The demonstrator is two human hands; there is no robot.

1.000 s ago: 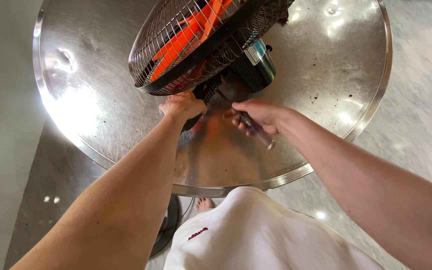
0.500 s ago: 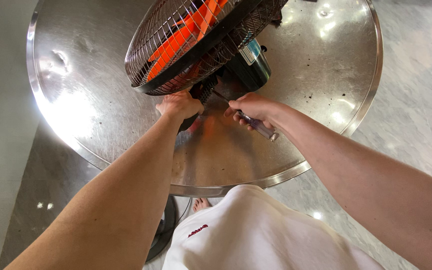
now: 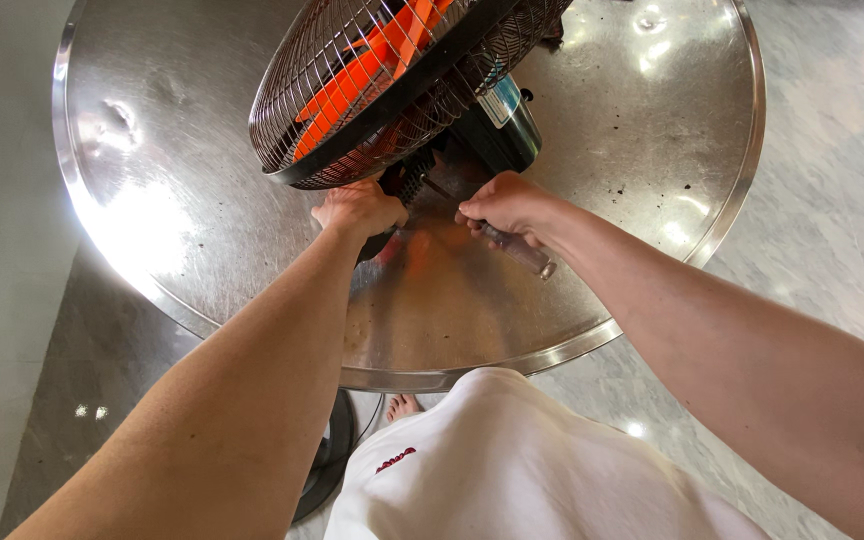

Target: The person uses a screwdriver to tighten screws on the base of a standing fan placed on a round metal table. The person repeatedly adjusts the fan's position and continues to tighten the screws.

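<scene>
Steel counter carries a tilted orange-bladed fan. The left hand grips its neck just under the cage; the right hand is clamped on a screwdriver beside it. A slipped tip could jab the steadying hand.

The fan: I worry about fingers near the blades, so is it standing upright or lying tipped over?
Tipped over. The fan lies tilted on the round metal table, cage face angled sideways.
</scene>
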